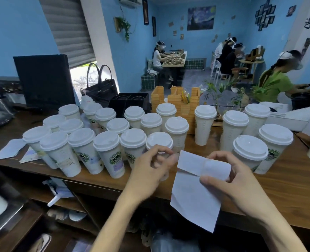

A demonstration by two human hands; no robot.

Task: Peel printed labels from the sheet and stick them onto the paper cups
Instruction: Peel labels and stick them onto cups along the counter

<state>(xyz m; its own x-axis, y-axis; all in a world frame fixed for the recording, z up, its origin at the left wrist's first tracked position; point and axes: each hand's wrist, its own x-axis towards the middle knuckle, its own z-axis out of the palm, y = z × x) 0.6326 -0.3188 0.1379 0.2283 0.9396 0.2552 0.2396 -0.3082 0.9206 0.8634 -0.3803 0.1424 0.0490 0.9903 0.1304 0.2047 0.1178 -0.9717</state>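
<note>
A white label sheet hangs folded over the counter's front edge, and my right hand grips it, thumb on its face and fingers curled behind its folded top. My left hand is beside the sheet's upper left corner, fingers curled with fingertips near thumb; blur hides whether they pinch a label. Directly behind that hand stands a lidded white paper cup. Several more lidded cups crowd the wooden counter, some with a green logo and small labels. Other cups stand at the right.
Loose papers lie at the counter's left end. A black monitor, a dark handbag and a wooden organizer stand behind the cups. Shelves sit under the counter. A person in green works at the far right.
</note>
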